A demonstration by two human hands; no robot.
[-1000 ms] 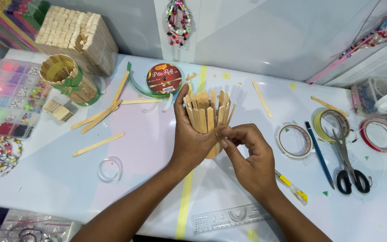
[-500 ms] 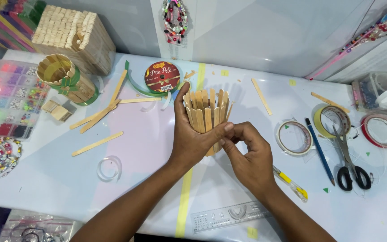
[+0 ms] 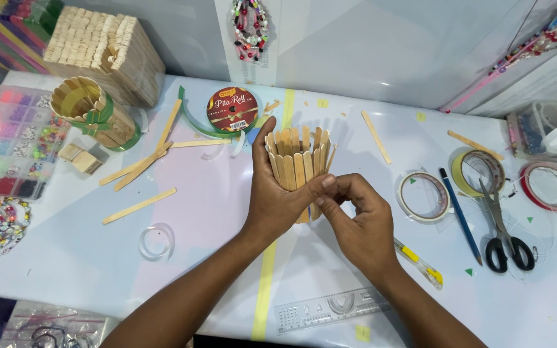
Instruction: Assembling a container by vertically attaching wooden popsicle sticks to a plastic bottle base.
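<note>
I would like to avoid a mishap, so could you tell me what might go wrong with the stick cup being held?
The left hand wraps the round cup of upright wooden craft sticks while the right hand pinches its lower edge; squeezing might loosen the uneven sticks. A slip could drop it near the black-handled scissors.

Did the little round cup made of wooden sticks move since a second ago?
No. The round cup of wooden craft sticks stays in the left hand, just below and right of the red ribbon spool, as before; the whole view merely shifted slightly.
</note>
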